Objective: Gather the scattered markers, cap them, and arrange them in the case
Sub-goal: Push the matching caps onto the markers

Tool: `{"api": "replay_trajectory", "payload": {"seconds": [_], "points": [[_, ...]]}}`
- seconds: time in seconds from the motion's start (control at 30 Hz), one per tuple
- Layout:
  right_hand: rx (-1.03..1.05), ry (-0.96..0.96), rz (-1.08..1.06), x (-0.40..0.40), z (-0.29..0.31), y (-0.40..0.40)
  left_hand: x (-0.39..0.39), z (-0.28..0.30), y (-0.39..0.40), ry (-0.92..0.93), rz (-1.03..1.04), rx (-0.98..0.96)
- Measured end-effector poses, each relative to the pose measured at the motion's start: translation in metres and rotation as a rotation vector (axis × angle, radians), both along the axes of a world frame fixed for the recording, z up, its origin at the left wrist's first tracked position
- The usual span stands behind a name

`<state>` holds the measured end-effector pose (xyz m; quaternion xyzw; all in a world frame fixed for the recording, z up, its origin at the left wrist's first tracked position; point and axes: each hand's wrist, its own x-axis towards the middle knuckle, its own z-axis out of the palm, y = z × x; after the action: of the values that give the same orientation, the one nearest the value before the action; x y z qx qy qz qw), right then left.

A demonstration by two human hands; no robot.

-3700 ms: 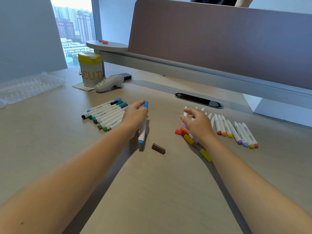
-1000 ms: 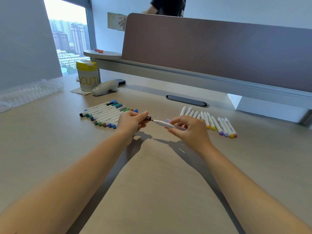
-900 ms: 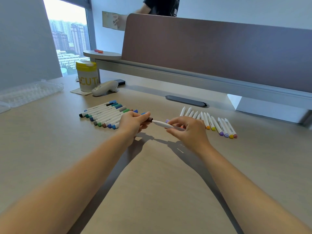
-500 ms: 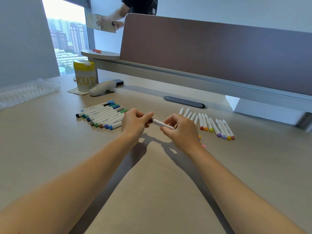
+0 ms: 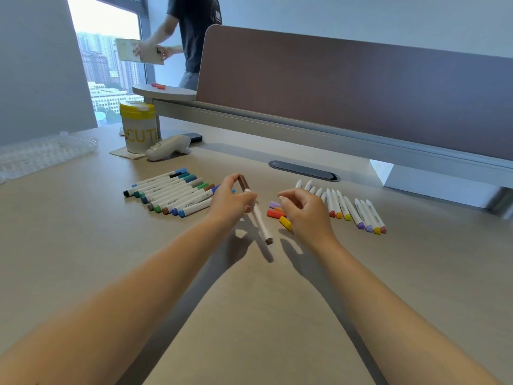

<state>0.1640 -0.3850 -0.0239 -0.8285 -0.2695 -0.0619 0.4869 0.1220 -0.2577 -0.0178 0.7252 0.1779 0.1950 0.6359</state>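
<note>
My left hand (image 5: 230, 202) grips a white marker with a brown cap (image 5: 258, 215), held above the desk with the capped end pointing away from me. My right hand (image 5: 305, 212) hovers beside it with loosely curled fingers and holds nothing. Left of my left hand lies a row of capped markers (image 5: 169, 194) in blues, greens and browns. Right of my right hand lies a row of uncapped markers (image 5: 352, 209) with their tips pointing away. Several loose caps (image 5: 276, 211), purple, red, orange and yellow, lie under my right hand. The clear plastic case (image 5: 41, 154) sits at the far left.
A yellow-lidded canister (image 5: 138, 126) and a white handheld device (image 5: 166, 148) stand behind the capped row. A desk divider (image 5: 347, 93) closes the back, with a dark cable slot (image 5: 304, 170) before it. A person (image 5: 191, 37) stands beyond the divider holding a board.
The brown cap went onto the marker. My right hand let go of it and drew back to the right. My left hand now holds the capped marker alone, turned lengthwise.
</note>
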Motion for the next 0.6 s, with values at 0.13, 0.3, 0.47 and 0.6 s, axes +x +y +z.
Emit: {"api": "replay_trajectory", "payload": {"seconds": [0.13,0.3,0.47,0.6], "points": [[-0.102,0.026,-0.125,0.03,-0.004,-0.01,0.006,-0.003,0.013,0.018,-0.006,0.17],[-0.358,0.022,-0.229,0.072,-0.003,-0.008,0.026,-0.009,0.031,0.083,-0.017,0.417],[-0.657,-0.032,-0.232,0.096,-0.002,0.005,0.04,-0.014,0.045,0.185,-0.013,0.714],[-0.815,-0.031,-0.216,0.108,-0.007,0.019,0.043,-0.019,0.056,0.265,-0.047,0.922]]}}
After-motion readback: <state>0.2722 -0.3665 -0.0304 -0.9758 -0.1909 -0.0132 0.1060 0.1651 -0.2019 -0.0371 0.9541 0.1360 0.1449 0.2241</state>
